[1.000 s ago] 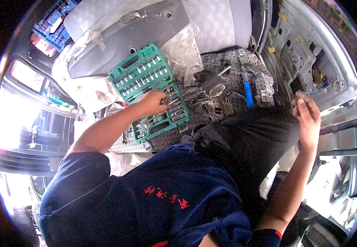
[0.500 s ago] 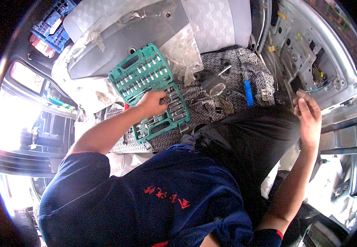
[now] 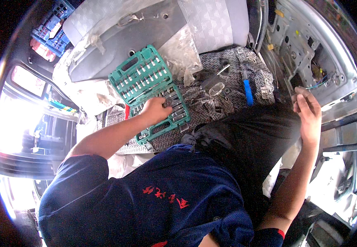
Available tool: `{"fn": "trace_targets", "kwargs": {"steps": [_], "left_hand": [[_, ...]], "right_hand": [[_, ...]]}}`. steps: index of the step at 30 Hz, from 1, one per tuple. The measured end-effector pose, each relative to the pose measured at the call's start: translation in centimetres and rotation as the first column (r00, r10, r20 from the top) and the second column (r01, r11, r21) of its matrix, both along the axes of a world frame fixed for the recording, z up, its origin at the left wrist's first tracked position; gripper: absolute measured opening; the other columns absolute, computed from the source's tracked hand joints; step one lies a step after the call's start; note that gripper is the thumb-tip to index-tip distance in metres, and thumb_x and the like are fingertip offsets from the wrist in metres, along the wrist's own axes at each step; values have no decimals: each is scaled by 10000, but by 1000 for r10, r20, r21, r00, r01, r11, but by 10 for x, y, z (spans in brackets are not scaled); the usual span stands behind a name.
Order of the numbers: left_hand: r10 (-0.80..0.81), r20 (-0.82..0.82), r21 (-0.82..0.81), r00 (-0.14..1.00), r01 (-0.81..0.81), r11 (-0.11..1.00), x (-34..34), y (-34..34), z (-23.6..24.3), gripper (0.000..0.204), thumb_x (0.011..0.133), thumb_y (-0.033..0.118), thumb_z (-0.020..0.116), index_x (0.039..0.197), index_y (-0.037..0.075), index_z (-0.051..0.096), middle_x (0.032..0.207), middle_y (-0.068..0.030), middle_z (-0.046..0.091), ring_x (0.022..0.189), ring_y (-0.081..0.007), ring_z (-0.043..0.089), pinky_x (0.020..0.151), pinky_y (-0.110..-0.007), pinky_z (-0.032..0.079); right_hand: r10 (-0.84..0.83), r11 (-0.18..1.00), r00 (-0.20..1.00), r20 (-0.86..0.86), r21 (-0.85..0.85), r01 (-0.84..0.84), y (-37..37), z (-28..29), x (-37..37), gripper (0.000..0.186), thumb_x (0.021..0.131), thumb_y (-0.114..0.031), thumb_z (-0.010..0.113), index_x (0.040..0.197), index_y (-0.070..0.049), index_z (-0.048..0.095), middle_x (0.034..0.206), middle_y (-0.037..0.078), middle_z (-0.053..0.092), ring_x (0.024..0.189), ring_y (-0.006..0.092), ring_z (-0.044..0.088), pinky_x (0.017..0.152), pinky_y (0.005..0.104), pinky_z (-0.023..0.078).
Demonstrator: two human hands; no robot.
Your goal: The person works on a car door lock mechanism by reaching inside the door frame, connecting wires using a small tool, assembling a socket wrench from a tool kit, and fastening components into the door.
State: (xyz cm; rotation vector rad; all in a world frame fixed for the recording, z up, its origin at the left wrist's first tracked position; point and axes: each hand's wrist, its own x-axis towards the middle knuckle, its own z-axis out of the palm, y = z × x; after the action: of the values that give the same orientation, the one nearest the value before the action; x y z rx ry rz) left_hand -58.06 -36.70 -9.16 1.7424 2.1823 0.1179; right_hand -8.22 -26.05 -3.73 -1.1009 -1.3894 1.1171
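A green socket set case [image 3: 125,94] lies open on the patterned cover, with rows of metal bits in its lid and sockets in its lower half. My left hand [image 3: 157,110] is over the lower half, its fingers curled down among the sockets; what they grip is hidden. Off to the right, beside the bare door frame, my right hand [image 3: 308,115] is raised above my knee. Its fingers are bent toward the thumb, and I cannot make out whether a small part is between them.
A blue-handled tool [image 3: 248,93] and a screwdriver with a clear handle [image 3: 216,88] lie on the patterned cover [image 3: 236,61]. Behind stands a grey seat [image 3: 211,24] with torn plastic. The metal door [image 3: 322,53] with a thin green wire borders the right side.
My left hand has shifted slightly right and down over the sockets, its fingers still curled. My right hand has stayed nearly in place.
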Motion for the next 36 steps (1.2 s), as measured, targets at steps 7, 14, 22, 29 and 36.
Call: {"fn": "trace_targets", "kwargs": {"steps": [7,14,22,29,36], "left_hand": [[499,548,-265,672,-426,865,0,4,-1,280,871,288,725,884,15,665,682,-31,538,592,-155,523,502,-338,429],[461,634,-281,621,-370,885,2,6,-9,260,855,275,743,873,30,655,652,-25,521,559,-153,491,484,-344,387],[196,132,-142,972,-178,974,7,13,5,347,882,300,695,860,-45,660,709,-118,654,584,-202,600,577,-384,498],[160,698,-203,698,-22,979,48,21,78,235,1010,200,528,945,0,632,653,-36,541,563,-140,517,540,-332,417],[-74,997,77,-23,166,983,201,77,87,146,1009,124,510,1069,24,598,922,-60,615,728,-130,533,681,-316,470]], "right_hand": [[-21,1000,999,-26,-11,21,-1,3,1,255,1005,-162,634,1201,-9,693,926,7,690,759,56,534,697,211,442],[2,1000,999,-37,-21,-3,1,0,-1,248,1007,-158,631,1193,-10,699,925,9,700,753,55,539,696,206,444],[7,1000,1000,-13,-15,-7,0,1,0,242,1011,-155,627,1191,-11,701,925,15,703,751,58,543,703,215,457],[62,998,998,33,-21,-61,-5,6,-17,258,998,-163,643,1205,-18,692,954,17,696,811,72,552,761,232,454],[426,862,880,-211,-201,-465,-31,14,-61,722,908,-72,751,1516,-8,366,1252,108,592,1087,194,618,943,337,528]]}}
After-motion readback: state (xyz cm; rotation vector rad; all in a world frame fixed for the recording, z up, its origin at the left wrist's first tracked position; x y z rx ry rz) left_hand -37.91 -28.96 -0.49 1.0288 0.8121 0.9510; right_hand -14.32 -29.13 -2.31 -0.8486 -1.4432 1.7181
